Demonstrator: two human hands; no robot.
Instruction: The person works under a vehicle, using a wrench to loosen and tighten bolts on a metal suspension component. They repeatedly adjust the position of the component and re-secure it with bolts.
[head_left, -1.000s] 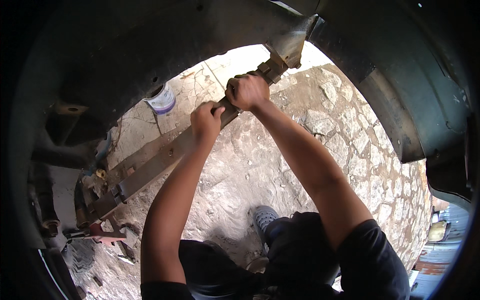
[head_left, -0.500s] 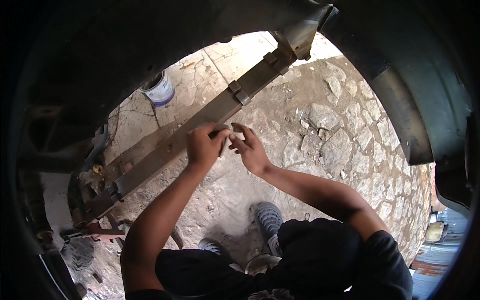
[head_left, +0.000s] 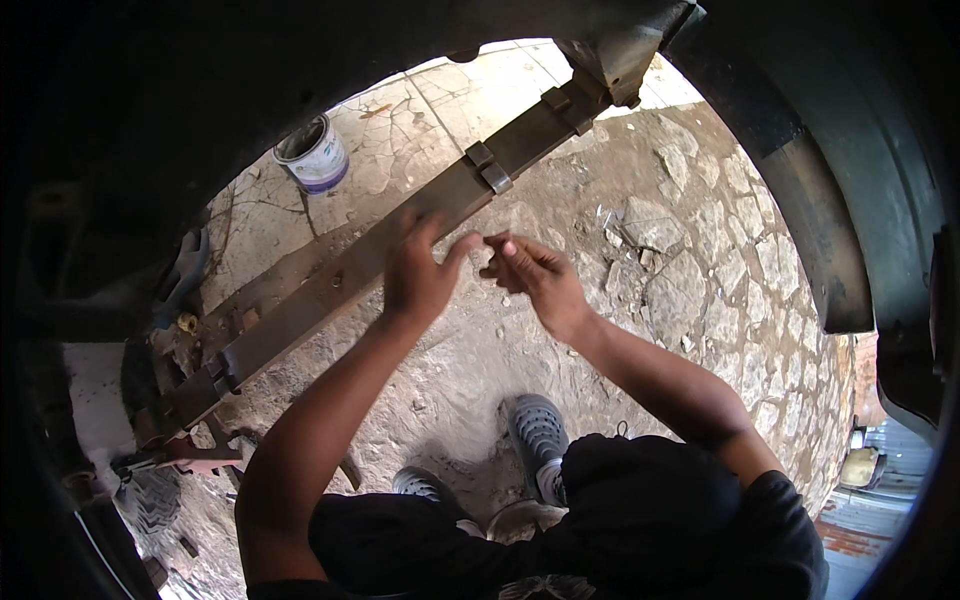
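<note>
In front of me, my left hand [head_left: 415,275] is raised over the near edge of a long brown leaf spring [head_left: 355,262]. Its thumb stands apart from its fingers, which are somewhat blurred, and nothing shows in it. To its right is my right hand [head_left: 545,285], thumb and fingers pressed together, its fingertips close to the left thumb. Whatever the right fingers may hold is hidden or too small to name. The leaf spring runs diagonally from lower left to upper right, with metal clamps [head_left: 488,168] around it.
A white and purple paint can [head_left: 318,165] stands on cracked tiles beyond the spring. Dark vehicle bodywork [head_left: 240,70] arches overhead, with a curved panel [head_left: 815,230] at the right. Stones [head_left: 672,298] are set in the dirt ground. Grey shoes [head_left: 537,432] show below.
My hands have drawn apart, the right one moving right and its fingers curling in. The pale flat piece seen between them before no longer shows. The view has shifted slightly.
</note>
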